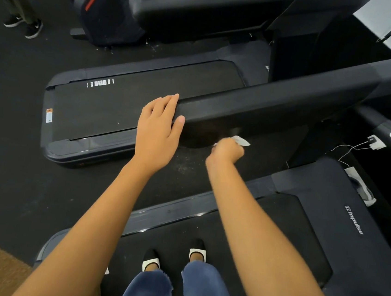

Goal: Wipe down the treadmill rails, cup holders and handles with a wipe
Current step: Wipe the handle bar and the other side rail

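The matt-black, flat-sided treadmill handrail (278, 103) lies directly ahead of the person, to the left of the belt they stand on. Its long axis runs from a rounded free end at centre frame upward and to the right, toward the console end, which is cut off by the frame edge. The left hand (159, 129) rests on that free end, relaxed rather than clamped: the fingers lie nearly straight across the top edge and the thumb lies on the near face. The right hand (228, 151) is clenched around a crumpled white wipe (241, 141), of which a small corner protrudes past the knuckles. It is placed low against the near side face of the handrail, just beside the left hand on the console side. Whether the wipe presses on the surface cannot be confirmed, as the hand is slightly blurred. The right hand is therefore the working hand and the nearer one to the unwiped length. The next stroke will probably follow the long axis up and to the right, while the left hand steadies the end. The handrail appears dull and smooth, with a faint sheen near the wipe. The grey motor cover (340, 225) bearing a white logo lies at lower right. A second black treadmill (102, 104) lies beyond the handrail.
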Motion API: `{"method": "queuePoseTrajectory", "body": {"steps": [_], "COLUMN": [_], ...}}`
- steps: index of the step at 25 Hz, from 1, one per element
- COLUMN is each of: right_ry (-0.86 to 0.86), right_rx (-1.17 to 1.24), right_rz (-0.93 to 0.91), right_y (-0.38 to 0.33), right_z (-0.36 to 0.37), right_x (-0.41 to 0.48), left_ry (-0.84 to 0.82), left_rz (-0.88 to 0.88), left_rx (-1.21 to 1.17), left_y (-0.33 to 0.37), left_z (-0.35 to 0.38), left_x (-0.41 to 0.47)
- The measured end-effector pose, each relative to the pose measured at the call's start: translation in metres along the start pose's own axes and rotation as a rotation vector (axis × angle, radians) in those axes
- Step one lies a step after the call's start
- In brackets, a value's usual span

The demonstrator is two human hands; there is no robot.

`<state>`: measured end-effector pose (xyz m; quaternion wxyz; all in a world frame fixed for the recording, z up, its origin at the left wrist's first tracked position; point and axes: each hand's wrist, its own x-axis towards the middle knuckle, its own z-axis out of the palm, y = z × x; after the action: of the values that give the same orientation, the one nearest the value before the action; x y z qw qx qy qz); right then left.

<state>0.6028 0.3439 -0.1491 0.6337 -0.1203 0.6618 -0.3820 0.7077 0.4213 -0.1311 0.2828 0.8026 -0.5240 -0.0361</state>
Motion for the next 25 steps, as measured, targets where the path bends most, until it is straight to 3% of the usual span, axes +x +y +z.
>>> {"method": "queuePoseTrajectory", "body": {"steps": [5,9,11,13,17,21,25], "right_ry": [-0.179,-0.029,0.071,0.214,0.113,-0.023,0.291], "right_rx": [0.253,0.142,0.294,0.181,0.156,0.144,0.079], "right_rz": [0.263,0.292,0.201,0.107,-0.261,-0.336,-0.421], "right_y": [0.063,0.027,-0.010,-0.049,-0.020,0.020,-0.063], "right_z": [0.036,0.024,0.007,0.003,0.009,0.017,0.004], "right_x": [-0.062,-0.041,-0.026,-0.019,-0.029,-0.055,0.024], "left_ry": [-0.031,-0.080,-0.095,-0.095,-0.061,-0.168,-0.164], "left_rz": [0.018,0.019,0.013,-0.001,0.017,0.119,0.105], "left_rx": [-0.041,-0.052,-0.058,-0.046,0.128,0.194,0.227], "left_y": [-0.005,-0.009,-0.007,-0.004,0.007,0.023,0.025], "left_z": [-0.005,-0.010,-0.011,-0.010,-0.003,0.003,0.005], "left_x": [0.001,0.002,0.003,0.002,0.007,0.030,0.036]}}
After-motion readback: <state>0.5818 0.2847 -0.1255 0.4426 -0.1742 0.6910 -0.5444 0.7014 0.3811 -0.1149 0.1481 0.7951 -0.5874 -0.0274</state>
